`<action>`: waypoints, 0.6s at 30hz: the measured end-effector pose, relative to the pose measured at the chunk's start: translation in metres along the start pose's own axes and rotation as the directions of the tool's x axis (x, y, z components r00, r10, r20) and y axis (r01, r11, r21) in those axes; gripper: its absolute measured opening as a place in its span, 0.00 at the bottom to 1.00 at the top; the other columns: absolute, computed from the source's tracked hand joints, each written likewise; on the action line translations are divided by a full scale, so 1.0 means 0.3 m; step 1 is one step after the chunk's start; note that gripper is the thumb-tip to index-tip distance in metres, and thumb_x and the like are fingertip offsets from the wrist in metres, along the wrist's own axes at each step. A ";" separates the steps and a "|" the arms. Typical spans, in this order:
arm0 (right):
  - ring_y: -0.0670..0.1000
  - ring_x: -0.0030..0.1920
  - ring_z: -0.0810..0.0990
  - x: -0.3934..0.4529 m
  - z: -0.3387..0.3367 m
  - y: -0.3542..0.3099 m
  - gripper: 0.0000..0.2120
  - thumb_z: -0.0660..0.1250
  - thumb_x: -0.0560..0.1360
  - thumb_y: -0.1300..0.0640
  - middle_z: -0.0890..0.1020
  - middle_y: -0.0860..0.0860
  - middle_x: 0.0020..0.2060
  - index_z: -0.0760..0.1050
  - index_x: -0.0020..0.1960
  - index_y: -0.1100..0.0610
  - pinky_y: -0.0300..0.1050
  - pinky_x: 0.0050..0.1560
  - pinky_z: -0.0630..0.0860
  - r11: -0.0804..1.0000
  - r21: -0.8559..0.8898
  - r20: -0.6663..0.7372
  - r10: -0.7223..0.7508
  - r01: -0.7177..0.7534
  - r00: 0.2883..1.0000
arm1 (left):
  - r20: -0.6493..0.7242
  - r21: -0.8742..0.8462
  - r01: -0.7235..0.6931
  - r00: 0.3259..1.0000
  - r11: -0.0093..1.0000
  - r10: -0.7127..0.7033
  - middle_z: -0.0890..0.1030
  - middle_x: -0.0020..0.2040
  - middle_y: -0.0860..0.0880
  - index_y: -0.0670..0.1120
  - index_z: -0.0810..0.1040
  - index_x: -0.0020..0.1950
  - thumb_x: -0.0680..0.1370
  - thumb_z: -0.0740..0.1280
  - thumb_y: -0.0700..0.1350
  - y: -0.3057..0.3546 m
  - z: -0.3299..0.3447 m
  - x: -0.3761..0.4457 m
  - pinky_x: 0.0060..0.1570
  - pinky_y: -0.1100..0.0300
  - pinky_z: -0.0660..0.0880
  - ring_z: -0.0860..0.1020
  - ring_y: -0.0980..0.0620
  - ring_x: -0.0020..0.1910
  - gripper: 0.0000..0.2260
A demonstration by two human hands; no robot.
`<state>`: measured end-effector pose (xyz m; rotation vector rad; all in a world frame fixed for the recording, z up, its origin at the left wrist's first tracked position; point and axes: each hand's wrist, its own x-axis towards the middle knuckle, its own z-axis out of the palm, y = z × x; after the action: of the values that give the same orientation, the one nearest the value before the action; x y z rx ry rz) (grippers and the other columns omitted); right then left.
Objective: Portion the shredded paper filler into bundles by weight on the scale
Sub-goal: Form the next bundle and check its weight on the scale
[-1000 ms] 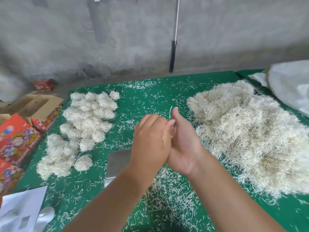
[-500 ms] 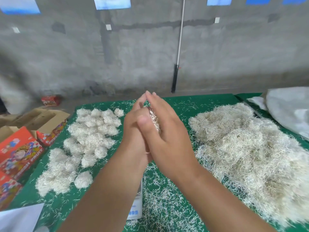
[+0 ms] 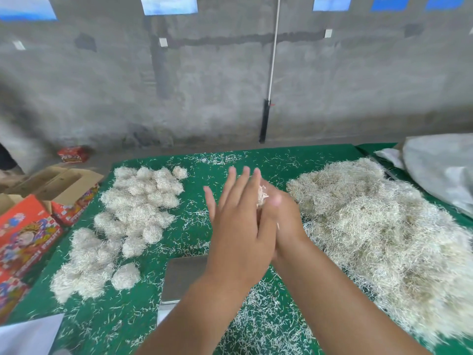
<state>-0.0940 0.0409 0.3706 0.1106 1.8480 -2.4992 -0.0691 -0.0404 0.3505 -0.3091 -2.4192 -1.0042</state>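
So half a second back my right hand [image 3: 281,213] was in front covering the left; now my left hand [image 3: 238,226] has slid forward over it, fingers out straight. The paper wad [image 3: 261,197] now peeks out on the loose pile's [image 3: 384,226] side.

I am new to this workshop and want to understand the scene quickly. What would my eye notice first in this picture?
First, the two hands pressed palm to palm in the centre, the left hand and right hand squeezing a small tuft of shredded paper between them. Next, the big loose heap of filler on the right of the green table, and the cluster of finished round bundles on the left. The scale lies partly hidden under the left forearm.
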 end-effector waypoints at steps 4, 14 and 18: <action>0.55 0.44 0.88 -0.024 -0.012 0.044 0.22 0.61 0.85 0.44 0.87 0.56 0.45 0.86 0.49 0.58 0.48 0.51 0.84 0.780 0.382 0.254 0.427 -0.496 0.868 | 0.077 0.292 -0.099 0.994 0.951 0.080 0.79 0.70 0.53 0.50 0.78 0.70 0.86 0.44 0.62 -0.070 -0.001 -0.005 0.81 0.42 0.48 0.66 0.54 0.78 0.29; 0.56 0.66 0.83 -0.033 0.015 0.020 0.41 0.55 0.80 0.26 0.83 0.59 0.65 0.80 0.68 0.61 0.56 0.75 0.71 0.861 0.250 0.323 0.357 -0.443 0.876 | -0.257 0.156 -0.167 0.945 0.973 0.204 0.68 0.39 0.54 0.48 0.69 0.40 0.85 0.59 0.46 -0.104 -0.003 0.036 0.42 0.59 0.57 0.64 0.51 0.39 0.13; 0.48 0.61 0.84 -0.064 0.051 0.026 0.32 0.50 0.83 0.29 0.86 0.51 0.58 0.83 0.63 0.49 0.53 0.72 0.74 0.988 -0.143 0.157 0.086 -0.063 0.984 | -0.171 -0.233 0.239 0.944 0.943 -0.282 0.68 0.28 0.54 0.49 0.64 0.32 0.80 0.59 0.45 -0.113 -0.019 0.071 0.31 0.51 0.62 0.65 0.52 0.29 0.16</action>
<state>-0.0750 0.0237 0.3690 -0.0275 1.9049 -2.2496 -0.0982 -0.0678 0.3451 0.0485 -2.2106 -1.3430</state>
